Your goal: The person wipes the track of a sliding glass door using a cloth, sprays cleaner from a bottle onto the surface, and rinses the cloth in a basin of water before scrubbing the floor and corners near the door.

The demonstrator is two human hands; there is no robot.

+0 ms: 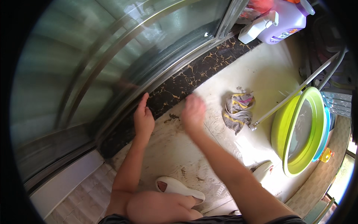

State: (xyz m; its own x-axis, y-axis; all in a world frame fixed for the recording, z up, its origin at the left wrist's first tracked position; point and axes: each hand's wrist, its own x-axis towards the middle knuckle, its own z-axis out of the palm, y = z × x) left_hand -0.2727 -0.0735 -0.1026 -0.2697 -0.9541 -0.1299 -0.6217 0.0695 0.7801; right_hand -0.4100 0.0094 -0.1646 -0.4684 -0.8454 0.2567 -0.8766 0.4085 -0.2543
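Observation:
My left hand [144,120] reaches to the dark marble sill [181,86] beside the metal frame of a glass sliding door [117,61]. Its index finger points up along the frame, and nothing shows in it. My right hand [193,113], blurred, is over the sill's outer edge and the dirty pale floor; whether it holds anything cannot be seen. To its right a crumpled grey and yellow striped cloth [238,112] lies on the floor.
A hose [291,96] with a metal end runs beside a green basin [291,131] at the right. A white spray bottle [256,28] and a purple detergent jug [282,22] stand at the top. White slippers [179,187] are on my feet below.

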